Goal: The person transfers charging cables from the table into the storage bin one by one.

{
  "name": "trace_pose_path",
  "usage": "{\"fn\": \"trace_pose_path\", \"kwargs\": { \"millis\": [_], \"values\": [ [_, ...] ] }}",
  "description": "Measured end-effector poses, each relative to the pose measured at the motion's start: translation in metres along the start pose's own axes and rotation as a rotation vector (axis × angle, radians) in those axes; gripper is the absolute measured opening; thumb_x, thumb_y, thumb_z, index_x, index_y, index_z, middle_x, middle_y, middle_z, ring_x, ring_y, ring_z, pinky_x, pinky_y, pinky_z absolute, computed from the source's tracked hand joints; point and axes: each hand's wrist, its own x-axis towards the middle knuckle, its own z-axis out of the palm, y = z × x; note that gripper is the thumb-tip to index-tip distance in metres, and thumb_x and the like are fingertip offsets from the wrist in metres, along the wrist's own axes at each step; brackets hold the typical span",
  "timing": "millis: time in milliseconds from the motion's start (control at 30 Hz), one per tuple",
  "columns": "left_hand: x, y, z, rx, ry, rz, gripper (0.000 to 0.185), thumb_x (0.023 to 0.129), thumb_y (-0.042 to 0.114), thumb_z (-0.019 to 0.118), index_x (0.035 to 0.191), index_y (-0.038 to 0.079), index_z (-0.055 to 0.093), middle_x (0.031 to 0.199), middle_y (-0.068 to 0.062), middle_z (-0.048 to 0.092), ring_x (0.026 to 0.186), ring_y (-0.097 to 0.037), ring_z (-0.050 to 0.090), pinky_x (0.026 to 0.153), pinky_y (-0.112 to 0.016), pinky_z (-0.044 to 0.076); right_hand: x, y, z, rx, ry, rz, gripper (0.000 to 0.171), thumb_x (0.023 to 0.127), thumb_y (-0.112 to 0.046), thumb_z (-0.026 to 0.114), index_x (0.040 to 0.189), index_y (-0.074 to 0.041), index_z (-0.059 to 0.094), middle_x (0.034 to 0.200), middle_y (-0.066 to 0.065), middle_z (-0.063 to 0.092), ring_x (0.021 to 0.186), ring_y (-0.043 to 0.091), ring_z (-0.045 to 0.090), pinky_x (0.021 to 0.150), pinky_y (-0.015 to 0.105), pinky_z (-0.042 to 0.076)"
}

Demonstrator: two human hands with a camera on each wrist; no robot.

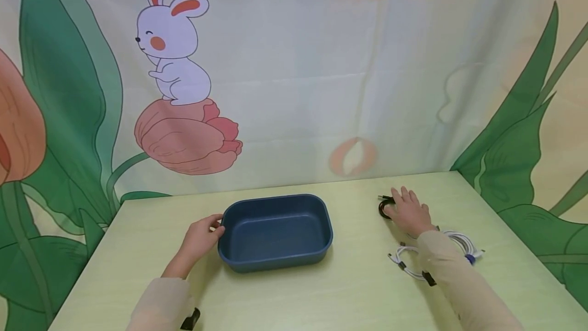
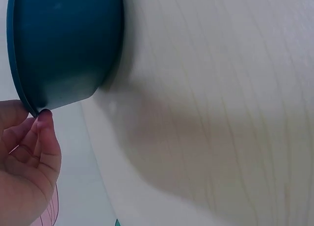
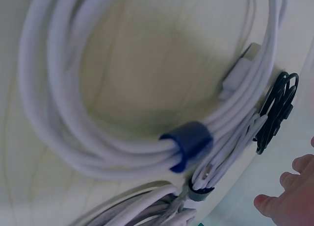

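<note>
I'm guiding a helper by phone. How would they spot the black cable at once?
Start at the blue tub in the middle of the table, then look right to the right hand. The black cable lies coiled under its fingers, smaller and darker than the white cables nearer the person.

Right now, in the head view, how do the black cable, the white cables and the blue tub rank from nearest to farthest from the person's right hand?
1. Black cable: coiled under the right hand's fingertips, touching it.
2. White cables: bundled just behind the hand, beside the wrist and sleeve.
3. Blue tub: across the table to the left, at the left hand.
</note>
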Motion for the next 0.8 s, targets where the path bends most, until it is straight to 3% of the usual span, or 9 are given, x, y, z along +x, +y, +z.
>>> {"fn": "trace_pose_path", "kwargs": {
  "millis": [300, 800],
  "values": [
    [0.000, 0.000, 0.001, -0.171, -0.034, -0.070, 0.035, 0.085, 0.006, 0.053, 0.118, -0.004, 0.050, 0.091, -0.017, 0.058, 0.077, -0.021, 0.060, 0.058, -0.027, 0.051, -0.002, 0.004, -0.003, -0.018, 0.013, -0.009, 0.065, 0.092, -0.039, 0.037, 0.140, -0.002, 0.016, 0.143, 0.027, 0.011, 0.130, 0.044, 0.012, 0.093, 0.067, 0.019],
    [0.000, -0.003, 0.003, -0.345, -0.048, -0.142, 0.036, 0.085, 0.004, 0.052, 0.119, -0.005, 0.048, 0.091, -0.016, 0.052, 0.071, -0.016, 0.058, 0.060, -0.028, 0.053, -0.001, 0.011, -0.003, -0.020, 0.002, 0.017, 0.062, 0.092, -0.034, 0.039, 0.140, -0.001, 0.017, 0.142, 0.029, 0.013, 0.128, 0.045, 0.014, 0.089, 0.066, 0.024]
  ]
}}
